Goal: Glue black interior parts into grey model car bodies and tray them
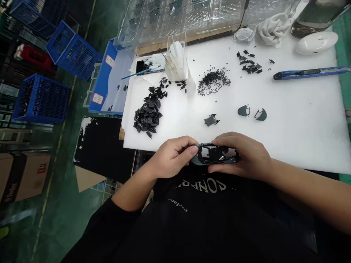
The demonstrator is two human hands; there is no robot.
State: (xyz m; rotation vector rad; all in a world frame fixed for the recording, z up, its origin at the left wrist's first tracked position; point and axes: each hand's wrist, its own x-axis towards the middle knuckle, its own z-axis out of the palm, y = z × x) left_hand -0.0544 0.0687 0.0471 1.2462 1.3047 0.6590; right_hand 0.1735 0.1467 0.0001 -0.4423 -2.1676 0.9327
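Observation:
Between my two hands, at the front edge of the white work surface, is a dark grey toy car body [215,154] with open window and roof areas. My left hand [175,155] pinches its left end, the thumb lying on top. Around the right end, my right hand [242,155] closes with fingers along the far side and thumb along the near side. Just beyond lies a small grey part with black prongs [211,120]. Two curved grey pieces with thin frames, a left one [244,110] and a right one [260,114], rest farther right.
A heap of black plastic pieces [148,115] lies at left, tiny black pins [214,81] at centre. Behind stand a clear container [176,60] and a thin blue brush [136,73]. A blue cutter [309,73], white mouse [316,42] and crumpled cloth [274,29] occupy the right.

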